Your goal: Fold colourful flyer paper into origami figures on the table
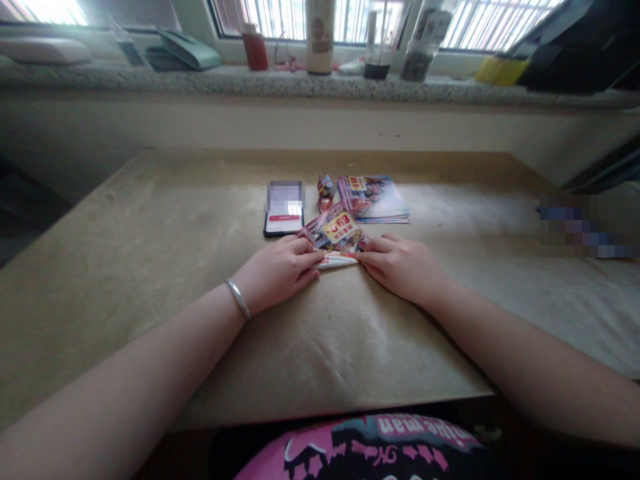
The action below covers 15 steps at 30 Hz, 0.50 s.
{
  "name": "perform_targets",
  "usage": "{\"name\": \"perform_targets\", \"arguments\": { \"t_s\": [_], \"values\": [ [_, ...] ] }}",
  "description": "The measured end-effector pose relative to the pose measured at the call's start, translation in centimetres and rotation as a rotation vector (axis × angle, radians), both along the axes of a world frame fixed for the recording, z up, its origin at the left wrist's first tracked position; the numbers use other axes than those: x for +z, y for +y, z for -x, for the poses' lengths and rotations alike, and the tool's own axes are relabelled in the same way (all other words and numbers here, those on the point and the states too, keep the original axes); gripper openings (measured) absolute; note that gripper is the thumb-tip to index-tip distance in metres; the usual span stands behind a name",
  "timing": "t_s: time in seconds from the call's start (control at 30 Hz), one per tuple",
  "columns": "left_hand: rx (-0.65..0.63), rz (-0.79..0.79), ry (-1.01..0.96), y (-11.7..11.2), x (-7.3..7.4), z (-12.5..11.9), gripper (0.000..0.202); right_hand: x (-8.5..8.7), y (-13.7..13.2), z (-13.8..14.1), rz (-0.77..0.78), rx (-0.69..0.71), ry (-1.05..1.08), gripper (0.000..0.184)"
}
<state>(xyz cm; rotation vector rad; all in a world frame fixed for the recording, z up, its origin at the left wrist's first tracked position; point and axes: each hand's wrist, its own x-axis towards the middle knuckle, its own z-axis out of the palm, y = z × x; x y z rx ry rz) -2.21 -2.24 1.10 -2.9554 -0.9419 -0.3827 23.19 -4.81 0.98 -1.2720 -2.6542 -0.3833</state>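
Observation:
A colourful printed sheet of paper (340, 227) lies on the table between my hands, its near edge folded over so that a white strip shows. My left hand (283, 270), with a silver bangle at the wrist, grips the sheet's left end between thumb and fingers. At the right end, the fingers of my right hand (400, 265) are closed on the same fold. Just beyond the sheet lie a stack of similar printed sheets (377, 200) and a small folded paper piece (325, 193). To the left rests a phone (284, 217) with its screen lit.
The beige-covered table (150, 280) reaches to the wall below a granite windowsill (225, 81). On the sill stand a red container (255, 48), several bottles and jars, and a yellow object (501, 69). A blurred-out item (585, 227) is at the table's right side.

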Motion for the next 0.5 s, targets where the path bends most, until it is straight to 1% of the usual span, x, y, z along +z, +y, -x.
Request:
{"name": "perform_targets", "arguments": {
  "t_s": [0.13, 0.23, 0.5],
  "values": [
    [0.031, -0.122, 0.044, -0.5, -0.1, -0.7, 0.029, -0.4, 0.3, -0.1, -0.009, 0.0, 0.012, 0.028],
    [0.074, -0.179, 0.08, -0.9, 0.0, -1.2, 0.029, -0.5, 0.3, -0.2, -0.012, 0.0, 0.019, 0.028],
    [0.137, -0.165, 0.143, -1.3, 0.0, -1.9, 0.03, -0.3, 0.1, 0.0, 0.013, -0.024, 0.032, 0.028]
  ]
}}
